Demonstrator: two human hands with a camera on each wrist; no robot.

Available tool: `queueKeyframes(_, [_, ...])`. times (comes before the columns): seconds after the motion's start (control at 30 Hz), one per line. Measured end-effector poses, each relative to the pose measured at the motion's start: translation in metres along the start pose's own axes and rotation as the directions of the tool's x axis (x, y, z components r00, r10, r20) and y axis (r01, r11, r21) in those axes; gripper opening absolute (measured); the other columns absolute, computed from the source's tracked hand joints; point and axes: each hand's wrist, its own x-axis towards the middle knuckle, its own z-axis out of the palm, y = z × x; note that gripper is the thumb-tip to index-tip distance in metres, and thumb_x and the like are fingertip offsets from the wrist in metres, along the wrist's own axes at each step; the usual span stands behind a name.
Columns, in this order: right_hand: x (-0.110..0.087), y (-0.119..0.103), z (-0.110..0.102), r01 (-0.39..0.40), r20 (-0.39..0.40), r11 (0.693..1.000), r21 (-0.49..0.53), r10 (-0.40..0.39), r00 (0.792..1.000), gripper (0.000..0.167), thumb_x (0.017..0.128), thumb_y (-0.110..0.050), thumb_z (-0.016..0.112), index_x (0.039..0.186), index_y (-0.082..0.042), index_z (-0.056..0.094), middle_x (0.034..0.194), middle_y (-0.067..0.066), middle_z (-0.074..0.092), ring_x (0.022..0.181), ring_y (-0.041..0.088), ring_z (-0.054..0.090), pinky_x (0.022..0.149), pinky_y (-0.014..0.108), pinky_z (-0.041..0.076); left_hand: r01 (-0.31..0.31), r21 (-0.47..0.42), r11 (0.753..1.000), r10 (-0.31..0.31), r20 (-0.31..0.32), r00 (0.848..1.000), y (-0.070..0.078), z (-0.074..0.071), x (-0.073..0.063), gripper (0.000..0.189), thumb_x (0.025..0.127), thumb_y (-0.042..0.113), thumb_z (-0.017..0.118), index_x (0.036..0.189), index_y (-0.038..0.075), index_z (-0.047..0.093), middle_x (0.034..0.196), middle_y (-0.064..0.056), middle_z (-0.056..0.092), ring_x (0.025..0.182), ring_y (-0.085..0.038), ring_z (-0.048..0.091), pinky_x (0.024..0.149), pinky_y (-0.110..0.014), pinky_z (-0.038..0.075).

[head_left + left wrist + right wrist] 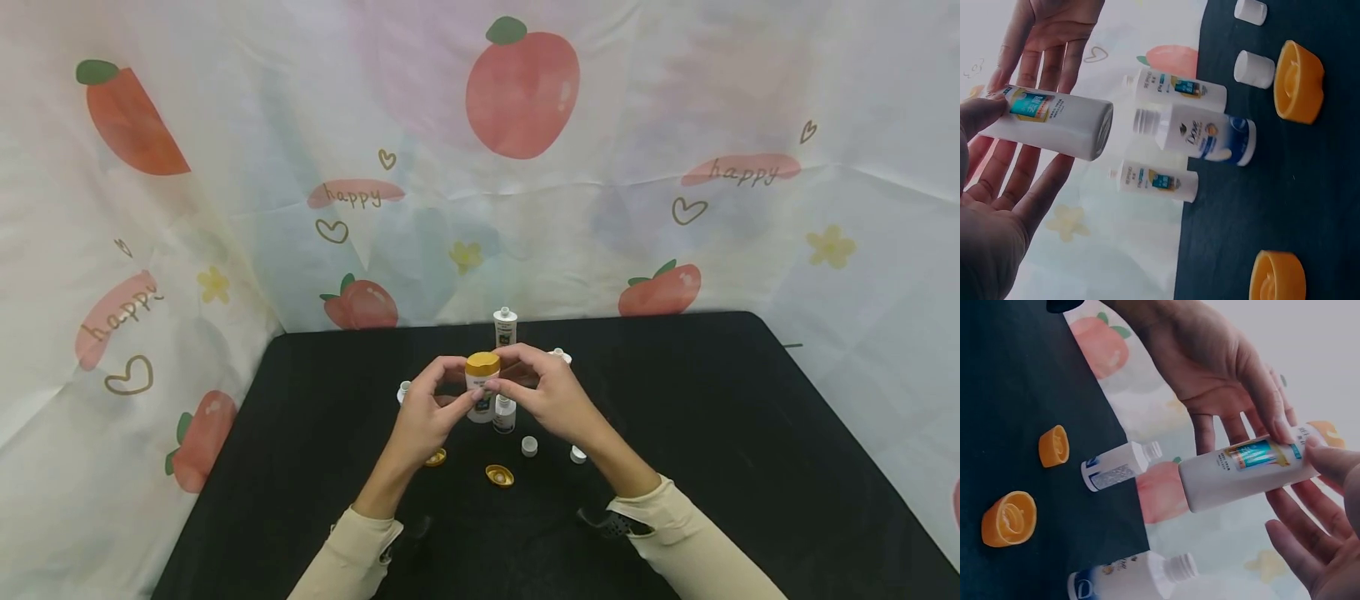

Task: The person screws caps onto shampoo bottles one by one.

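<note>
A white bottle (pixel 480 403) with a gold cap (pixel 482 363) is held upright above the black table between both hands. My left hand (pixel 433 404) pinches it from the left, thumb across the front. From the right, my right hand (pixel 551 396) grips it near the cap, its thumb also on the front. The bottle's teal-and-gold label (pixel 1032 105) shows in the left wrist view. Below and behind it stand uncapped bottles: a blue-and-white Dove bottle (pixel 1207 134) and two white ones with matching labels, a nearer bottle (pixel 1179 90) and a further bottle (pixel 1159 181).
On the black table (pixel 712 433) lie two upturned gold caps, a front cap (pixel 499 476) and a left cap (pixel 436 457), plus two white caps, one central cap (pixel 529 447) and one right cap (pixel 577 455). Another open white bottle (pixel 1116 465) stands at the left. A printed curtain (pixel 420 108) surrounds the table.
</note>
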Motion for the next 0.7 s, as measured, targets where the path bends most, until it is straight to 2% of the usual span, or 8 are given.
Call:
queueKeyframes(0.13, [0.000, 0.003, 0.009, -0.014, -0.008, 0.999, 0.034, 0.014, 1.000, 0.035, 0.092, -0.013, 0.076, 0.126, -0.013, 0.065, 0.115, 0.003, 0.071, 0.099, 0.019, 0.072, 0.086, 0.033, 0.059, 0.029, 0.008, 1.000, -0.029, 0.010, 1.000, -0.003, -0.007, -0.004, 0.037, 0.092, 0.016, 0.077, 0.126, 0.016, 0.062, 0.116, -0.004, 0.067, 0.106, -0.020, 0.066, 0.077, -0.035, 0.061])
queueKeyframes(0.3, [-0.002, -0.014, 0.019, -0.009, -0.024, 0.999, 0.045, 0.010, 1.000, 0.033, 0.091, -0.003, 0.074, 0.123, -0.003, 0.065, 0.112, 0.012, 0.071, 0.097, 0.029, 0.072, 0.084, 0.040, 0.060, 0.050, -0.003, 0.999, -0.050, 0.028, 0.998, -0.009, -0.017, -0.009, 0.037, 0.093, 0.015, 0.076, 0.126, 0.017, 0.061, 0.115, -0.005, 0.068, 0.106, -0.022, 0.066, 0.078, -0.032, 0.061])
queueKeyframes(0.43, [-0.003, -0.020, 0.026, 0.013, -0.018, 0.999, 0.044, -0.012, 1.000, 0.031, 0.091, 0.000, 0.074, 0.120, 0.000, 0.065, 0.111, 0.013, 0.071, 0.098, 0.030, 0.073, 0.083, 0.041, 0.060, 0.061, -0.014, 0.998, -0.061, 0.030, 0.998, -0.014, -0.024, -0.014, 0.033, 0.093, 0.013, 0.075, 0.124, 0.016, 0.063, 0.115, -0.005, 0.066, 0.105, -0.021, 0.065, 0.077, -0.028, 0.060])
queueKeyframes(0.7, [-0.002, 0.014, 0.049, 0.015, -0.021, 0.998, 0.066, -0.013, 1.000, 0.032, 0.091, -0.008, 0.076, 0.121, -0.005, 0.066, 0.113, 0.009, 0.070, 0.096, 0.026, 0.074, 0.082, 0.040, 0.061, 0.067, -0.003, 0.998, -0.067, 0.024, 0.997, -0.022, -0.033, -0.025, 0.030, 0.094, 0.012, 0.073, 0.123, 0.013, 0.064, 0.114, -0.006, 0.066, 0.103, -0.018, 0.065, 0.078, -0.027, 0.060])
